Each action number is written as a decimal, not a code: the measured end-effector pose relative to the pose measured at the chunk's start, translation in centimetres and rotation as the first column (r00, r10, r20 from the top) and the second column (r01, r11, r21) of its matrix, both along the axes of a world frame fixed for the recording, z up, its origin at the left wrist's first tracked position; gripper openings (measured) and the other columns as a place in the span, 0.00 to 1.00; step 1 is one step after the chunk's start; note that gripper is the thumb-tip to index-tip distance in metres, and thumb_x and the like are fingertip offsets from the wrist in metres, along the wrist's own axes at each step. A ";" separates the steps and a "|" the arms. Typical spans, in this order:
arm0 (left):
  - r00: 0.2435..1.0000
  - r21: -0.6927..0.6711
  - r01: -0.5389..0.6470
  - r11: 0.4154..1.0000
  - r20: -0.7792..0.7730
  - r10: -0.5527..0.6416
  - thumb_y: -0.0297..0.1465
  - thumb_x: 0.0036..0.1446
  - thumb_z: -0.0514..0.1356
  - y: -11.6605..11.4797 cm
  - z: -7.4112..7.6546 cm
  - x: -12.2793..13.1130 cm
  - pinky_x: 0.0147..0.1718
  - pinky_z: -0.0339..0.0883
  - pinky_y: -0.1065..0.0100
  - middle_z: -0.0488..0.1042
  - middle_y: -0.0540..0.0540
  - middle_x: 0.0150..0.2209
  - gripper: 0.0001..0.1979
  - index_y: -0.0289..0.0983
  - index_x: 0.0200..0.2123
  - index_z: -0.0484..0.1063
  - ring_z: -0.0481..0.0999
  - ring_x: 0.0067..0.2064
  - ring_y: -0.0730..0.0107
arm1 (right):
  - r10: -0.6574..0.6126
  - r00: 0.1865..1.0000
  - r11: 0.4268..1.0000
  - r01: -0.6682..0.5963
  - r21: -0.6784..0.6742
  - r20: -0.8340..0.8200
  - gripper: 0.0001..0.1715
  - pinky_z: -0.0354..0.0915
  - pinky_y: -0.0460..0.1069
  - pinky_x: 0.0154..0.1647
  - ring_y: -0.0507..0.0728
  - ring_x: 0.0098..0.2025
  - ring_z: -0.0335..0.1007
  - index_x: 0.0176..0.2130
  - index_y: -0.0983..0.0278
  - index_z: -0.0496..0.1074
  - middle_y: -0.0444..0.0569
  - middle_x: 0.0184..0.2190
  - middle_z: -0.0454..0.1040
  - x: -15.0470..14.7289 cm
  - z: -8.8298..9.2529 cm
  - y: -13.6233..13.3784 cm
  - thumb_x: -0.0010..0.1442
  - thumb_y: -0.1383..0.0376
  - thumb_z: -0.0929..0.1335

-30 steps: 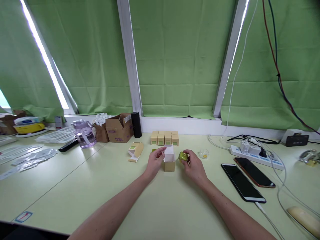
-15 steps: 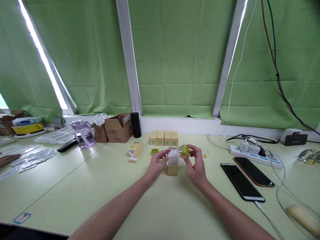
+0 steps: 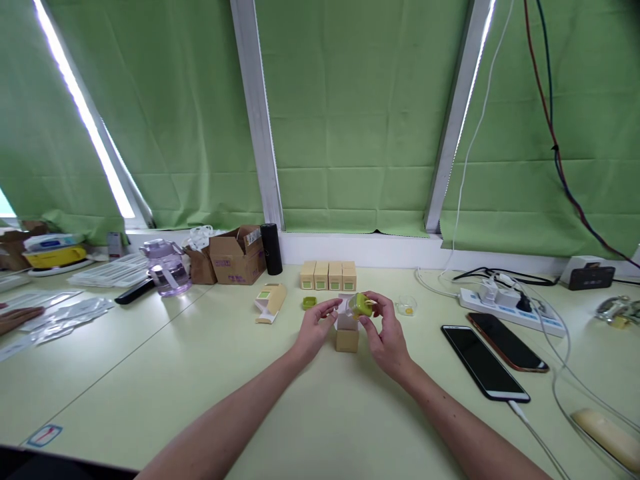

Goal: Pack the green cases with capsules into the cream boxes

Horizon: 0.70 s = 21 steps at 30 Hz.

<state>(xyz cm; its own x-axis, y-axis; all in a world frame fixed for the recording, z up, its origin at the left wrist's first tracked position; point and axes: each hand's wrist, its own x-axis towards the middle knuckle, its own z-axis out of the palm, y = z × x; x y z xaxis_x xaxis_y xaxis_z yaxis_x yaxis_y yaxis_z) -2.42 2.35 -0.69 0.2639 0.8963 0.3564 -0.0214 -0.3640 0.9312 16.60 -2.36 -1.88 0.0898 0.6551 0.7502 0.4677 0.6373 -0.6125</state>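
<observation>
A small cardboard box with a white inside stands upright and open in front of me, its flap raised at the back. My left hand has its thumb and fingers closed at the box's upper left edge. Above the opening, my right hand pinches a small green-and-clear container, held tilted; its exact kind is hard to make out. Behind my left hand lies a little green tray-like piece. A clear cup-like piece with a yellow bit in it sits beyond my right hand.
Several small boxes stand in a row behind. An opened carton lies left of them. Two phones and a power strip with cables are on the right. A purple jug and another person's hand are leftward.
My right hand has moved left with the green-and-clear container, bringing it over the open box. The clear piece behind shows more fully. My left hand stays at the box.
</observation>
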 end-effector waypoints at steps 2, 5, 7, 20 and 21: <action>1.000 -0.019 0.005 1.000 0.018 -0.005 0.41 0.57 0.66 0.1 0.0 0.0 0.61 0.66 0.49 0.79 0.36 0.57 0.23 0.36 0.53 0.80 0.76 0.60 0.46 | -0.025 0.999 1.000 0.025 -0.008 0.028 0.20 0.70 0.58 0.47 0.61 0.46 0.74 0.60 0.58 0.62 0.54 0.55 0.74 0.2 0.0 0.1 0.70 0.59 0.65; 0.999 -0.048 0.006 0.999 0.039 -0.004 0.39 0.56 0.66 0.0 0.1 0.0 0.62 0.65 0.51 0.79 0.36 0.57 0.22 0.35 0.52 0.80 0.75 0.60 0.47 | -0.050 0.997 0.998 0.052 -0.032 0.061 0.21 0.70 0.58 0.46 0.61 0.44 0.74 0.60 0.58 0.63 0.53 0.54 0.75 0.4 -0.1 0.2 0.70 0.58 0.64; 0.999 -0.068 0.010 0.998 0.046 -0.007 0.37 0.55 0.65 0.0 0.2 0.0 0.62 0.66 0.52 0.79 0.37 0.57 0.22 0.35 0.52 0.80 0.75 0.60 0.48 | -0.054 0.995 0.997 0.058 -0.049 0.084 0.21 0.70 0.58 0.46 0.61 0.43 0.75 0.60 0.59 0.63 0.53 0.52 0.76 0.5 -0.1 0.3 0.70 0.57 0.64; 0.998 -0.102 -0.002 0.995 0.056 0.007 0.27 0.47 0.59 -0.2 0.4 0.2 0.60 0.68 0.54 0.80 0.38 0.55 0.24 0.35 0.49 0.81 0.76 0.59 0.51 | -0.024 0.964 0.998 0.039 -0.052 0.265 0.19 0.70 0.59 0.46 0.61 0.39 0.75 0.57 0.58 0.65 0.52 0.50 0.78 0.4 0.0 -0.2 0.68 0.61 0.65; 0.998 -0.103 0.000 0.995 0.059 0.006 0.27 0.47 0.59 -0.1 0.4 0.2 0.60 0.68 0.54 0.80 0.38 0.55 0.24 0.35 0.49 0.81 0.76 0.59 0.50 | -0.022 0.961 0.998 0.037 -0.050 0.275 0.19 0.69 0.59 0.46 0.61 0.39 0.75 0.57 0.58 0.65 0.52 0.49 0.78 0.4 0.0 -0.2 0.68 0.61 0.65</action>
